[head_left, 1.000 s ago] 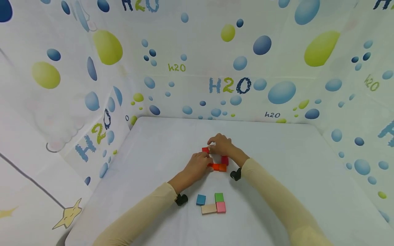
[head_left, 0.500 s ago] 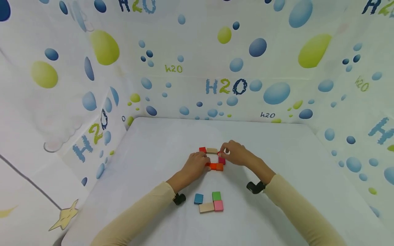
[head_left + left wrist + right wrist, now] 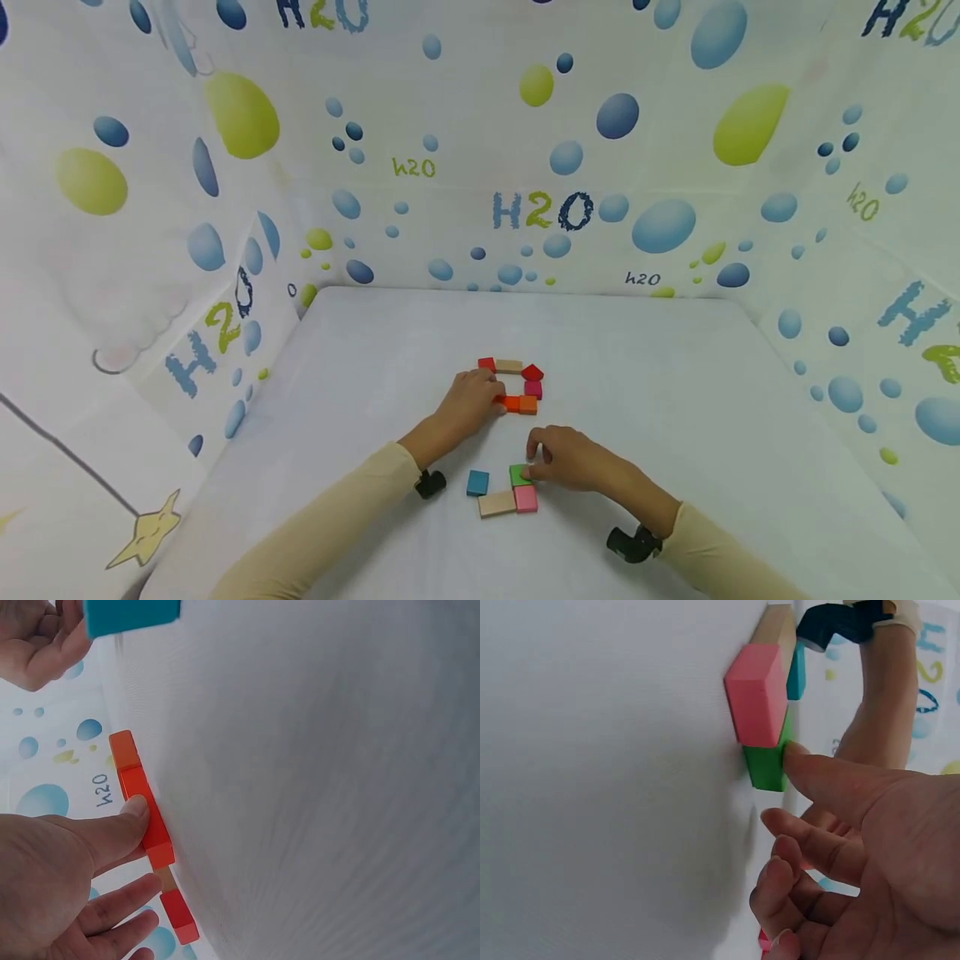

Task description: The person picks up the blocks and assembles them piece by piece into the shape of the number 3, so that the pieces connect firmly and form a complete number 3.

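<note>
Green block (image 3: pixel 766 769) lay at thumb of right hand (image 3: pixel 567 458), fingers parted, ungripped; left hand (image 3: pixel 467 402), farther, loosely touched red-orange block (image 3: pixel 156 829).

Head: looks down from above, toward the table's (image 3: pixel 637 375) far edge.
Left wrist: close, sideways, toward far edge.
Right wrist: close, sideways, toward left edge.
Green block (image 3: pixel 518 475): head, right wrist share it.

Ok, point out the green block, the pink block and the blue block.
Green block (image 3: pixel 516 475), head view, top face.
Pink block (image 3: pixel 527 498), head view, top face.
Blue block (image 3: pixel 477 482), head view, top face.
</note>
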Action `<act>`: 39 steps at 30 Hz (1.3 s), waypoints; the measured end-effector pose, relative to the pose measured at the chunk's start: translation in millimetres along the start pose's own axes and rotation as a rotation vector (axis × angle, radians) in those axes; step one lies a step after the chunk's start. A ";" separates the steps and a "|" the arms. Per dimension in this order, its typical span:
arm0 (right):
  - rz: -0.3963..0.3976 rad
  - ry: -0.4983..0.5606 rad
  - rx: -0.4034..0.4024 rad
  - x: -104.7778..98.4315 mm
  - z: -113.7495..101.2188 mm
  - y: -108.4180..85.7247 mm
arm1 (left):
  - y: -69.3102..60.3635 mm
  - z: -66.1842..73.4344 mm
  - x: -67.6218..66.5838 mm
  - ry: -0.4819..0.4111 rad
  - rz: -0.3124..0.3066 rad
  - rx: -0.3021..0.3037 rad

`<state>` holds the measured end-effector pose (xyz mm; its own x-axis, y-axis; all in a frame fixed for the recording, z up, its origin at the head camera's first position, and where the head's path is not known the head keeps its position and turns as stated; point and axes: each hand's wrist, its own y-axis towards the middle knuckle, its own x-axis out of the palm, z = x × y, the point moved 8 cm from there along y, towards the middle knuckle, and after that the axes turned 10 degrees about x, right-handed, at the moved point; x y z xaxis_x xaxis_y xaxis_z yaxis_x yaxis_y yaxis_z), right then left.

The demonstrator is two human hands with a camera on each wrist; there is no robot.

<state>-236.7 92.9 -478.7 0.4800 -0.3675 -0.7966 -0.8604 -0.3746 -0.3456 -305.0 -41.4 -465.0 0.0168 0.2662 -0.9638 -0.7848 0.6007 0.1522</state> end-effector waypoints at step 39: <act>0.239 -0.021 0.131 -38.9 33.3 26.6 | -1.7 1.8 -2.5 -0.014 0.017 0.005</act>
<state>-284.0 125.5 -473.4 0.2583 -0.4137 -0.8730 -0.9642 -0.1658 -0.2067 -302.5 -41.7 -462.4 0.0121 0.2872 -0.9578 -0.7818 0.5999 0.1700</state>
